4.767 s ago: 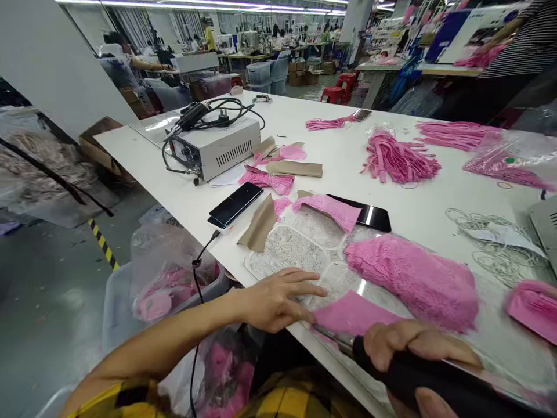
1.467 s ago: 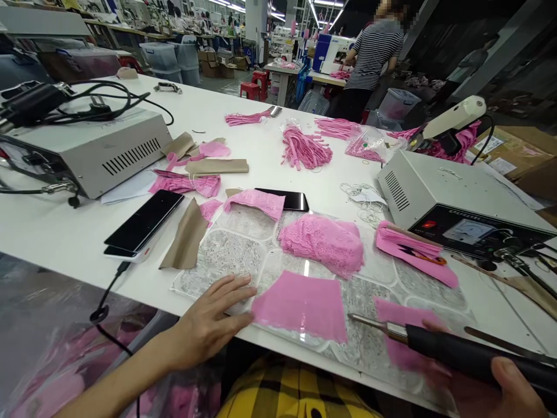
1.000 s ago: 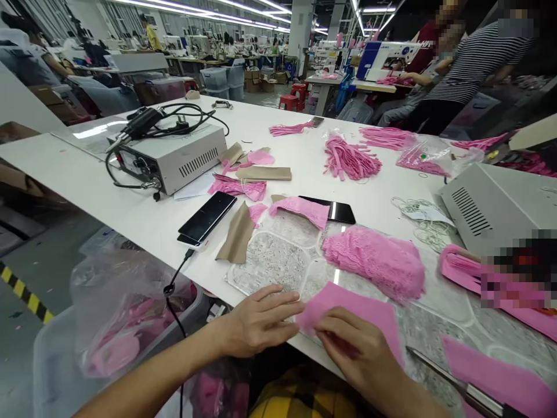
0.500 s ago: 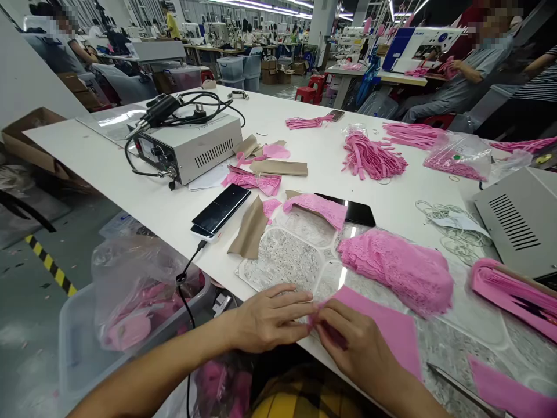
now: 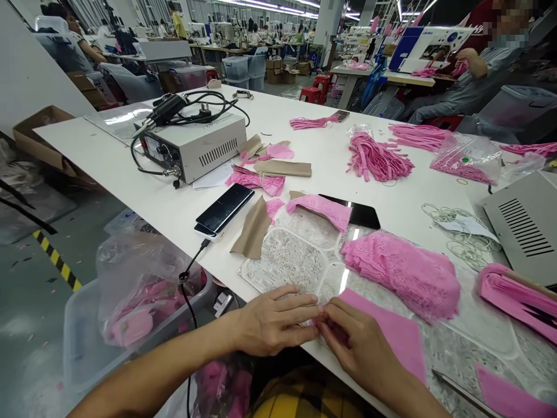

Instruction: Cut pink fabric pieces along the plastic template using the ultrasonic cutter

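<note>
A flat pink fabric piece (image 5: 391,334) lies on a clear patterned mat (image 5: 287,261) at the table's near edge. My left hand (image 5: 272,322) and my right hand (image 5: 359,345) meet at the piece's left corner, with the fingertips of both pinched on its edge. A heap of pink lace (image 5: 402,273) sits just behind the piece. The metal tip of a hand tool (image 5: 461,392) lies on the mat to the right, free of either hand.
Two grey control boxes (image 5: 195,145) (image 5: 526,223) stand left and right on the white table (image 5: 130,180). Two phones (image 5: 224,209) (image 5: 357,212), tan paper pieces (image 5: 255,229), pink strap bundles (image 5: 376,159) and rubber bands (image 5: 461,232) lie around. A bin with bagged pink pieces (image 5: 134,302) sits below left. Other people work behind.
My right hand has let go of the black-handled tool, which now lies on the mat, and has come over to the pink piece's left corner beside my left hand.
</note>
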